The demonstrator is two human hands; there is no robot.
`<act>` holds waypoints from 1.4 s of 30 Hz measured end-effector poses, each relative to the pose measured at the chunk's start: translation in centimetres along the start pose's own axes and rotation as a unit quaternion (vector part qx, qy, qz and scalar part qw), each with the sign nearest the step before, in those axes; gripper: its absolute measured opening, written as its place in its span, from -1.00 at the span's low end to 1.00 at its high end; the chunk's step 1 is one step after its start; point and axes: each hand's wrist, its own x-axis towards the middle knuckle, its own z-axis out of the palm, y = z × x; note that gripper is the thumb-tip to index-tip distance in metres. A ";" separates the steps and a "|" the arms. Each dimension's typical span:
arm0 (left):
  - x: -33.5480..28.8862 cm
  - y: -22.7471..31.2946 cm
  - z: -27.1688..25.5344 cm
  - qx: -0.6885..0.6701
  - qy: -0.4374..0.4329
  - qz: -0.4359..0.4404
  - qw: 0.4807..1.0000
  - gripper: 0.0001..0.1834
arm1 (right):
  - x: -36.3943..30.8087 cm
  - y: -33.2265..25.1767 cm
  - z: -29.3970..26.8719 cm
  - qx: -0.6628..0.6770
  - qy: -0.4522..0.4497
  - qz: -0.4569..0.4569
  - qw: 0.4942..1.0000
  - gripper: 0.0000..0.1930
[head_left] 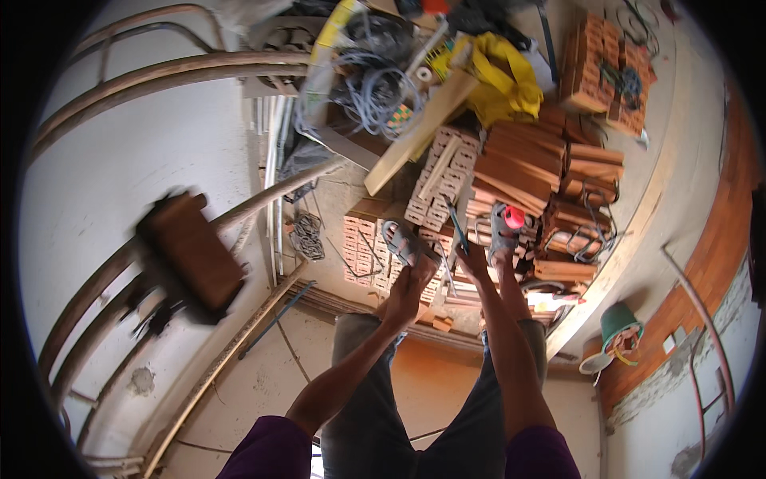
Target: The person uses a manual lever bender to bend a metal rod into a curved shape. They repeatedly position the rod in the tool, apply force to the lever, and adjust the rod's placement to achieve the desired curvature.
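My right hand (pixel 474 262) is closed round the lower end of a thin dark rod (pixel 457 226), which points away from me. To its left, my left hand (pixel 410 294) is closed just before my left foot; what it holds, if anything, does not show. My feet, in a grey left sandal (pixel 400 242) and a grey right sandal (pixel 504 227), are over pale hollow bricks (pixel 437 188). A bright red round thing (pixel 513 217) shows at the right sandal. Reddish-brown clay slabs (pixel 519 160) lie stacked beyond my right hand.
A blurred brown block-like thing with dark edges (pixel 191 257) is at the left, before wooden poles (pixel 263 191). A plank (pixel 423 132), coiled clear hose (pixel 379 92) and yellow cloth (pixel 503 76) lie at the back. A green bucket (pixel 621 326) is at the right.
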 end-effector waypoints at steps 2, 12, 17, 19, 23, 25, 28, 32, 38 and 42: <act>-4.3 5.2 -2.3 0.006 -0.009 0.008 1.000 -0.63 | -5.6 -4.9 -2.5 0.090 -0.064 0.061 0.992 -0.75; -23.1 28.8 -16.8 -0.156 0.024 0.089 0.983 -0.63 | -24.6 -33.8 -14.4 0.061 -0.186 -0.113 0.974 -0.69; -22.3 30.8 -19.2 -0.347 0.106 0.119 0.924 -0.66 | -25.8 -50.0 -16.4 -0.140 -0.145 -0.222 0.954 -0.81; -21.2 30.4 -19.6 -0.449 0.108 0.113 0.880 -0.67 | -25.5 -53.5 -15.8 -0.202 -0.129 -0.300 0.923 -0.77; -18.8 29.4 -20.3 -0.437 0.113 0.122 0.884 -0.66 | -24.6 -53.5 -15.4 -0.248 -0.089 -0.316 0.912 -0.75; -18.0 28.7 -20.5 -0.396 0.123 0.103 0.904 -0.61 | -25.4 -53.4 -14.6 -0.196 -0.111 -0.266 0.937 -0.71; -15.5 27.6 -19.7 -0.291 0.163 0.163 0.929 -0.59 | -25.3 -51.5 -14.6 -0.145 -0.108 -0.163 0.970 -0.67; -14.8 27.5 -19.8 -0.261 0.155 0.201 0.931 -0.55 | -24.7 -50.2 -13.7 -0.102 -0.069 -0.201 0.972 -0.70; -14.8 27.0 -19.3 -0.326 0.076 0.127 0.934 -0.56 | -24.4 -51.8 -14.2 -0.108 -0.045 -0.181 0.976 -0.72; -13.7 26.7 -18.4 -0.239 0.171 0.204 0.934 -0.54 | -24.0 -51.6 -14.6 -0.102 -0.051 -0.205 0.972 -0.74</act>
